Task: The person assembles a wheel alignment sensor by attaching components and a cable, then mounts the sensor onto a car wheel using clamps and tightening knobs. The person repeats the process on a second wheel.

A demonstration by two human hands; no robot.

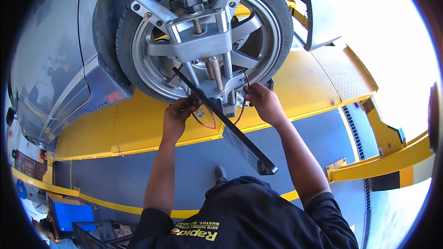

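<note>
A silver wheel clamp (203, 45) with a black knob (189, 1) is mounted against the spoked car wheel (125, 37). From its lower part a flat black panel (251, 150) extends, seen nearly edge-on and slanting down to the right. Thin red cord (204, 124) hangs in loops below the clamp. My right hand (266, 104) pinches the cord beside the clamp's lower right side. On the other side of the panel, my left hand (176, 116) has its fingers closed at a dark part near the cord; what they grip is partly hidden.
The grey car body (55, 60) fills the left. Beneath the wheel runs a yellow lift platform (138, 115), with a yellow arm (378, 163) at right. My shoe (220, 173) stands on the blue-grey floor (110, 175). Another person (48, 226) is at the lower left.
</note>
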